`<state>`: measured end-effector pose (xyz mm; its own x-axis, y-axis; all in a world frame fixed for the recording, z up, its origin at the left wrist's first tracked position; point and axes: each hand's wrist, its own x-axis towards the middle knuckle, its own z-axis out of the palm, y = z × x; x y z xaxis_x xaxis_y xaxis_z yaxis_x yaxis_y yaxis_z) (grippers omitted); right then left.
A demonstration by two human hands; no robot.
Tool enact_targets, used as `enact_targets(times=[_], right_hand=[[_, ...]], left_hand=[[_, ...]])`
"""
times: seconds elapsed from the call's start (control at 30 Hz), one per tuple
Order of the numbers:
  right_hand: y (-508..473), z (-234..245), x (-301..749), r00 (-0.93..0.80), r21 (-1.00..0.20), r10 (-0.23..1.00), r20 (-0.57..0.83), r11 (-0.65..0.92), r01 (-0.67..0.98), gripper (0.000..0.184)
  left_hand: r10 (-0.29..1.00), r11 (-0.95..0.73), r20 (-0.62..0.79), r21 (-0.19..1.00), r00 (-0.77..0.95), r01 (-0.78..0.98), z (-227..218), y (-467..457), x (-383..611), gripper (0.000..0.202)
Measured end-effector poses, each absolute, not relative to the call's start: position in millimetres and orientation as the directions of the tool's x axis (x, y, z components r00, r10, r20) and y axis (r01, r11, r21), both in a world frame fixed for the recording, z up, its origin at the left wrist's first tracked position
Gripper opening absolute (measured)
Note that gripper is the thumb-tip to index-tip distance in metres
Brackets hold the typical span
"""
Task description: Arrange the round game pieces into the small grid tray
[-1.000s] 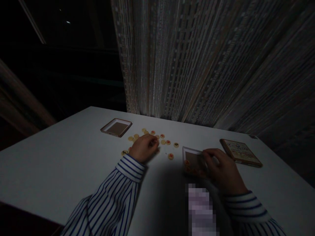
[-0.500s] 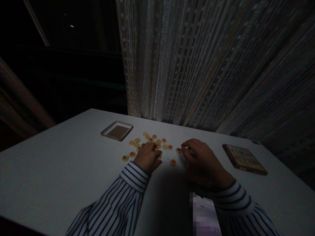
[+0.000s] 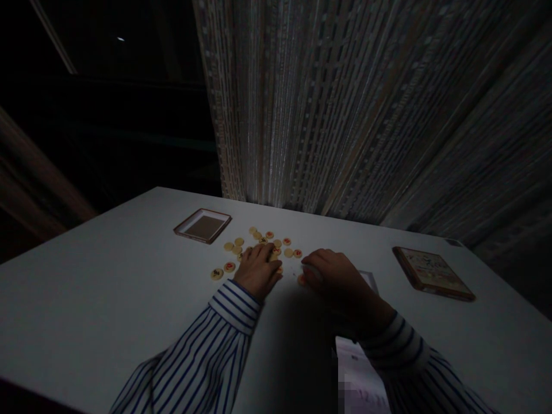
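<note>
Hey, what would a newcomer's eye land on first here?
Probably the scattered round pieces mid-table, pale with red or black marks, between the striped sleeves' left hand and right hand. Next, the bright screen at the bottom edge, then the patterned curtain behind the table.

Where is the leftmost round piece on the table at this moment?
In the head view, the leftmost piece lies left of centre on the white table, to the left of the left hand, close beside a red-marked piece.
</note>
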<state>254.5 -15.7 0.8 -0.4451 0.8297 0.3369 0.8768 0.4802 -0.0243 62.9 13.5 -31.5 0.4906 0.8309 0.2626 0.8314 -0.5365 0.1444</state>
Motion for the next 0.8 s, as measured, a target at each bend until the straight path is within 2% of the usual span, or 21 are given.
enact_targets(times=[0.3, 0.53, 0.8], right_hand=[[-16.5, 1.1, 256.6, -0.451, -0.021, 0.828, 0.333, 0.485, 0.875, 0.019], [-18.3, 3.0, 256.1, -0.436, -0.028, 0.837, 0.330, 0.471, 0.882, 0.017], [-16.7, 3.8, 257.4, -0.441, -0.018, 0.850, 0.288, 0.465, 0.885, 0.018]], left_hand=[[0.787, -0.581, 0.340, 0.132, 0.514, 0.803, -26.4, 14.3, 65.3, 0.018], [0.702, -0.658, 0.492, 0.172, 0.515, 0.733, -23.7, 15.3, 67.1, 0.021], [0.659, -0.707, 0.561, 0.232, 0.501, 0.668, -23.4, 13.7, 69.0, 0.023]])
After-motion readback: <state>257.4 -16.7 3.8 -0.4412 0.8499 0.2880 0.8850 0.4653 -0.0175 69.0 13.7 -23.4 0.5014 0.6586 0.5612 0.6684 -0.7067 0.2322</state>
